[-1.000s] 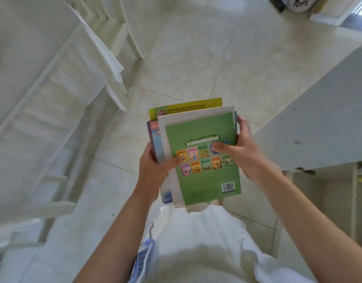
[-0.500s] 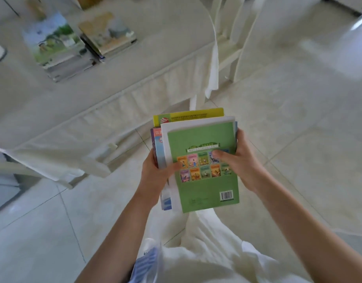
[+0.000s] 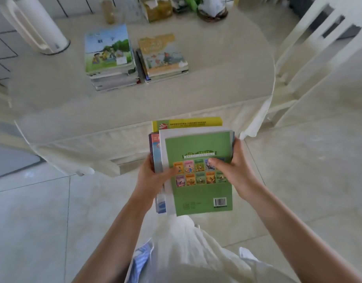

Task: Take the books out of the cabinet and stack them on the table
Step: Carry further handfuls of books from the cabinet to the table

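Cream cloth covered the table (image 3: 217, 82), two book stacks (image 3: 111, 64) side by side upon it. Short of its near edge, left hand (image 3: 150, 177) and right hand (image 3: 236, 174) gripped a bundle of books (image 3: 198, 193) (green cover uppermost).

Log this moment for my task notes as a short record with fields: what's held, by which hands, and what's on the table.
held: bundle of books, green back cover on top
left hand: grips the bundle's left edge, thumb on the cover
right hand: grips the right edge, thumb on the cover
table: two book stacks side by side, left stack taller than right stack
bundle position: in the air, short of the table's near edge
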The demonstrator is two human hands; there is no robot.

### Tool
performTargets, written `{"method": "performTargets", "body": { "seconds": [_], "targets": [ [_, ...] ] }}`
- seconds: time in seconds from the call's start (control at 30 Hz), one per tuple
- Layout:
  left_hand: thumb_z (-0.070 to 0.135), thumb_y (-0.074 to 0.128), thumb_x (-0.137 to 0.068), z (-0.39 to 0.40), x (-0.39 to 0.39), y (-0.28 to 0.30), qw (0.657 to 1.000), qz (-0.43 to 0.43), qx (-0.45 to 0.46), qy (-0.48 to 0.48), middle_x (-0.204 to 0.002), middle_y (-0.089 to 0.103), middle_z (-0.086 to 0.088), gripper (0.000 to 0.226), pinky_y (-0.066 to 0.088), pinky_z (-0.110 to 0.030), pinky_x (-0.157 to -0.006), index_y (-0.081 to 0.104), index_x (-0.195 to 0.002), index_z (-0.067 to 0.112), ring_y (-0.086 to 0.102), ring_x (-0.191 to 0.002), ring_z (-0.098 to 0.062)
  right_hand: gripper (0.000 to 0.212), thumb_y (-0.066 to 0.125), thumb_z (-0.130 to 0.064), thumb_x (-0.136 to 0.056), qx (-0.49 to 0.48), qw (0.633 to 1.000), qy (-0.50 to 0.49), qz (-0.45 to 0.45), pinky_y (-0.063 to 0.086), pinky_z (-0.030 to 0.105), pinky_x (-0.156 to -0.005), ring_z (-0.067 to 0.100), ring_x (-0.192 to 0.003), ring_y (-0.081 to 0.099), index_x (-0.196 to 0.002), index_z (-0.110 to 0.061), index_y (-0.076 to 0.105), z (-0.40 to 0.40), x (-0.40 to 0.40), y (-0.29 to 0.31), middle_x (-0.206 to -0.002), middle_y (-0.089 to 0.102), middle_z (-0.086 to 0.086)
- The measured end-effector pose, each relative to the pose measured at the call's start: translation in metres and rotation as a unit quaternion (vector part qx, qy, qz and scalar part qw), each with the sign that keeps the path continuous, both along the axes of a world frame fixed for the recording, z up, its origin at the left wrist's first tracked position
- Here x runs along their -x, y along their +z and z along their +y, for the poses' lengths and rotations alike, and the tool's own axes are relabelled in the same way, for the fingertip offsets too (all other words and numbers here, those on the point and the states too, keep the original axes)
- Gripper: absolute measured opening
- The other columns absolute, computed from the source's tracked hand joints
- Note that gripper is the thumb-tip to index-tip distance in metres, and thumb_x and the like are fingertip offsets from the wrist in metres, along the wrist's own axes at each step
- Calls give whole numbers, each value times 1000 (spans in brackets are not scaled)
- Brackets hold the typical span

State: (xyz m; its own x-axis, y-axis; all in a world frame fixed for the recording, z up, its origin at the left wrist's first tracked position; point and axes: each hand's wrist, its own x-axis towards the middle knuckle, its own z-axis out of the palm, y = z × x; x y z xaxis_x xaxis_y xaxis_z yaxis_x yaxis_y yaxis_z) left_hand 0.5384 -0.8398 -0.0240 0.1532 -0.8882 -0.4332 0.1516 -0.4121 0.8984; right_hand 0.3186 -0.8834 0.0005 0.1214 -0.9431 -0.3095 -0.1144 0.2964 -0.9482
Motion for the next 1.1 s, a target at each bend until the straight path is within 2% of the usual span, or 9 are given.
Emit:
{"method": "performTargets", "body": {
  "seconds": [0.2, 0.33, 0.53, 0.63, 0.73, 0.83, 0.97, 1.1],
  "targets": [
    [-6, 77, -75, -76, -31, -5, 999, 1, 34, 8, -102, 76, -1, 49, 61, -33, -64, 60, -113, 19, 74, -88, -25, 62, 69, -4, -80, 42, 999, 16, 17, 55, 18, -72, -1, -98, 59, -126, -25, 34, -83, -30, -3, -111, 52, -11],
    [-4, 78, -73, -135, -61, -4, 998, -12, 63, -14, -104, 76, -2, 49, 60, -33, -67, 59, -115, 16, 74, -90, -24, 61, 72, -3, -78, 62, 998, 16, 28, 55, 19, -75, 1, -100, 59, -122, -25, 36, -143, -55, 2, -113, 54, -8],
    [-10, 82, -65, -225, -108, -5, 994, -75, 80, -20, -92, 76, 5, 47, 60, -30, -73, 65, -104, 11, 73, -86, -15, 61, 70, 16, -71, 126, 991, 45, 22, 51, 16, -75, 1, -93, 60, -111, -21, 41, -225, -92, 7, -107, 56, 1],
    [-13, 81, -64, -258, -120, -11, 989, -101, 107, -14, -87, 76, 12, 45, 58, -22, -71, 67, -97, 14, 72, -82, -7, 66, 70, 20, -69, 145, 988, 50, 27, 50, 17, -79, 2, -95, 61, -111, -24, 44, -256, -103, 3, -107, 60, -2],
    [-3, 86, -64, -282, -127, -16, 983, -133, 124, 6, -98, 75, 3, 47, 58, -31, -78, 68, -105, 10, 72, -93, -18, 69, 72, 16, -69, 155, 986, 41, 44, 50, 20, -84, 2, -98, 61, -113, -30, 45, -278, -109, -4, -106, 62, -11],
    [9, 88, -63, -297, -127, -24, 981, -149, 121, 13, -103, 74, 2, 54, 56, -42, -89, 66, -112, 5, 70, -99, -19, 72, 73, 11, -69, 158, 985, 39, 57, 50, 21, -87, 5, -100, 62, -115, -36, 44, -294, -112, -12, -106, 63, -11],
    [28, 85, -59, -304, -126, -39, 982, -159, 96, 12, -97, 75, 11, 55, 56, -42, -91, 68, -108, 8, 71, -98, -13, 70, 74, 1, -72, 146, 985, 70, 66, 51, 26, -92, 9, -104, 63, -112, -49, 46, -311, -107, -24, -107, 65, -18],
    [42, 83, -61, -306, -122, -47, 986, -154, 64, -17, -102, 75, 10, 63, 54, -42, -94, 65, -112, 9, 70, -101, -11, 72, 79, -1, -71, 126, 987, 79, 63, 52, 23, -90, 7, -105, 63, -116, -46, 47, -319, -94, -38, -109, 65, -18]
  ]
}}
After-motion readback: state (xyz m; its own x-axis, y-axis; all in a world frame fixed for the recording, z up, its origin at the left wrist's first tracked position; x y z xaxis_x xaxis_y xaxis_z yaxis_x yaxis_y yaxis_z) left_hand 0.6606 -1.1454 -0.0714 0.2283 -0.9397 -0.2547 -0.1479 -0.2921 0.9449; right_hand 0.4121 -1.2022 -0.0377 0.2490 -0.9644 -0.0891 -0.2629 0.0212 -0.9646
